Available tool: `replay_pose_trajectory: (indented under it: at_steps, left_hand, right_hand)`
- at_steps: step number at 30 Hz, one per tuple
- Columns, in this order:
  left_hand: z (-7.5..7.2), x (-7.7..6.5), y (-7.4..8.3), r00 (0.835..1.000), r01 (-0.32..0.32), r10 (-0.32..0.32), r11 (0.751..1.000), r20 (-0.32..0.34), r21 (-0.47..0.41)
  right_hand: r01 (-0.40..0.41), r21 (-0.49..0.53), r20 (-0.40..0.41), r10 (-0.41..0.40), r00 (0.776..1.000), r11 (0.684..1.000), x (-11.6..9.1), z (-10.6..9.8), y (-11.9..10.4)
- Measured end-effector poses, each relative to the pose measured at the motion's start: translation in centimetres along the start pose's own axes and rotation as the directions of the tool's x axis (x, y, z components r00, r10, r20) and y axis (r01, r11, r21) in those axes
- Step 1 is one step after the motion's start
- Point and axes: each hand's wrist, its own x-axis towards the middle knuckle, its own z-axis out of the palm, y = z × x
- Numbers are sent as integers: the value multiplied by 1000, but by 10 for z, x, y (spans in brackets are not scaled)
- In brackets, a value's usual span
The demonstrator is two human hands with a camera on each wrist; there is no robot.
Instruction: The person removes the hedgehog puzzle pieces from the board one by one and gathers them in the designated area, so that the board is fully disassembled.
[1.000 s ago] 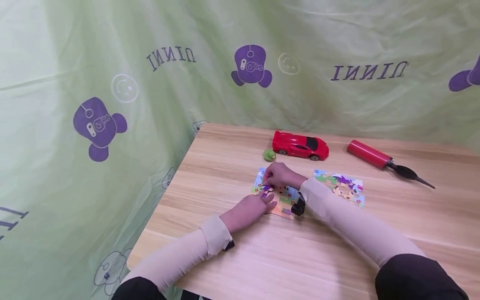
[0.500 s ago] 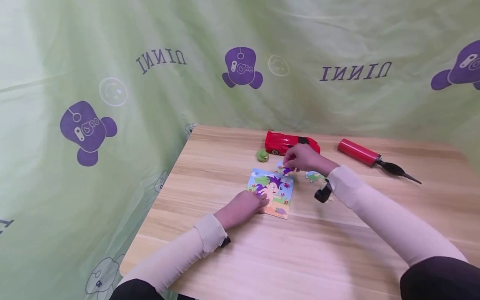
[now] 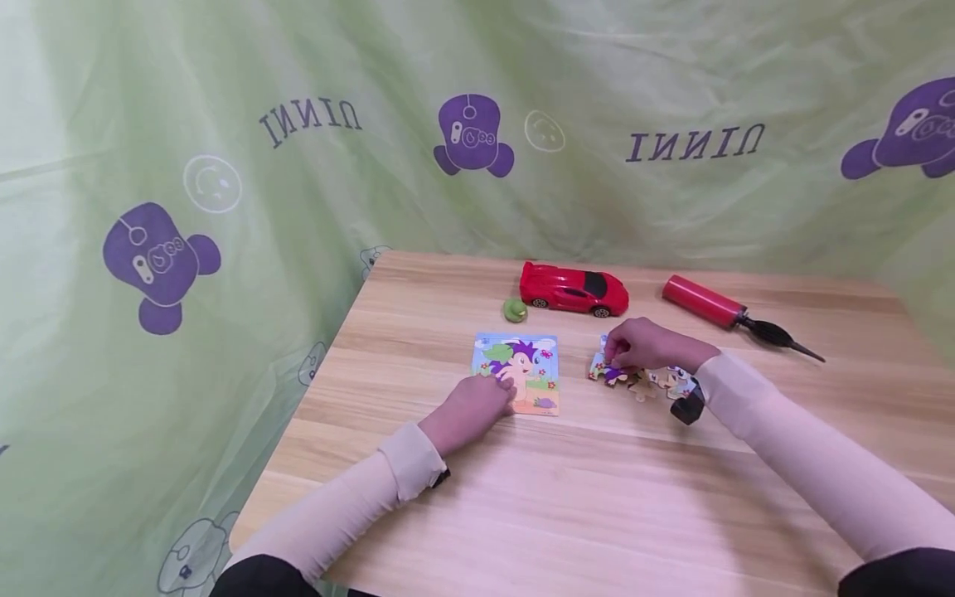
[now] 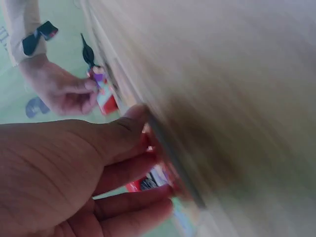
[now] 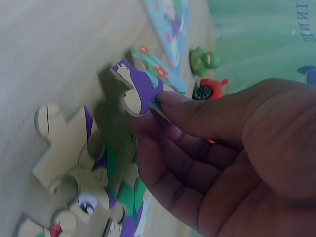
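A square puzzle board [image 3: 531, 373] printed with a purple-haired hedgehog lies flat on the table. My left hand [image 3: 466, 410] grips its lower left edge; in the left wrist view the thumb lies along the thin edge [image 4: 173, 160] and the fingers touch the picture side. To the right, my right hand [image 3: 645, 344] pinches a purple and cream jigsaw piece [image 5: 143, 89] between thumb and fingers, tilted just above the table. Beside that hand lie several loose jigsaw pieces [image 5: 61, 143], one with a printed eye [image 5: 89, 202]. The hand partly covers them in the head view.
A red toy car [image 3: 573, 290] and a small green rubber duck [image 3: 515, 311] stand behind the board. Farther right lies a red hand pump [image 3: 705, 303] with a black nozzle. A green printed curtain [image 3: 388, 182] hangs behind the wooden table [image 3: 522, 506].
My right hand has moved from the board to the right, bringing the purple jigsaw piece down by the loose ones. The board has turned slightly under my left hand, and its full picture shows.
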Motion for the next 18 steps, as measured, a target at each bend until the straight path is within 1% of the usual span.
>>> replay_pose_trajectory:
  at_steps: [1, 3, 7, 11, 14, 16, 18]
  left_hand:
    - [0, -1, -1, 1000, 18, -18, 1000, 3, -6]
    - [1, -3, -4, 1000, 23, -23, 1000, 2, -7]
    - [3, -4, -7, 1000, 2, -2, 999, 7, -44]
    - [1, -3, -8, 1000, 4, -3, 998, 17, -62]
    - [2, -3, -11, 1000, 8, -6, 998, 25, -68]
    - [4, -3, -13, 1000, 6, -4, 996, 23, -87]
    - [7, -4, -17, 1000, 2, 0, 995, 14, -101]
  right_hand:
    - [1, -8, -5, -1, 1000, 1000, 1, 0, 1]
    - [13, -19, -9, -13, 1000, 1000, 4, -1, 2]
    - [24, -31, 15, -24, 1000, 999, 8, -1, 3]
    - [15, -66, 32, -13, 999, 998, 10, -2, 5]
    - [9, -129, -3, -9, 1000, 992, 8, -4, 1]
    - [-8, -162, -59, -1, 998, 987, 6, -6, -6]
    - [-22, -176, -125, 0, 992, 984, 4, -6, -17]
